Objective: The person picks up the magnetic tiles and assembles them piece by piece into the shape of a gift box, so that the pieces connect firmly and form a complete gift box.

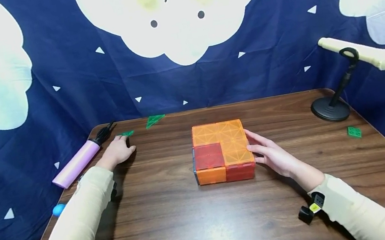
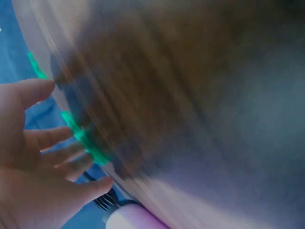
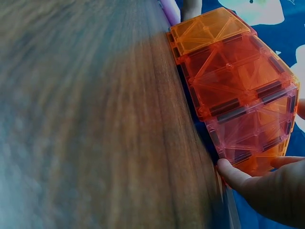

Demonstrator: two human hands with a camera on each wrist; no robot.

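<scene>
A low box of see-through magnetic tiles [image 1: 235,146], orange and red with some blue at the left side, stands mid-table. My right hand [image 1: 272,153] touches the box's right side with fingers stretched out. In the right wrist view, a fingertip meets a lower corner of the magnetic-tile box [image 3: 238,76]. Far to the left, my left hand [image 1: 115,152] reaches low over the table, its fingers at a green triangular tile [image 1: 127,133]. The left wrist view shows those fingers loosely spread beside the green tile [image 2: 85,139]. Another green triangular tile [image 1: 154,120] lies farther back, near the table's edge.
A pink-purple cylinder [image 1: 77,164] with a black cord lies along the left edge, a blue ball [image 1: 58,209] nearer me. At the right stand a black round-based stand [image 1: 330,109] holding a cream tube [image 1: 365,52] and a small green block [image 1: 354,132]. Dark blue cloth [image 1: 205,80] hangs behind.
</scene>
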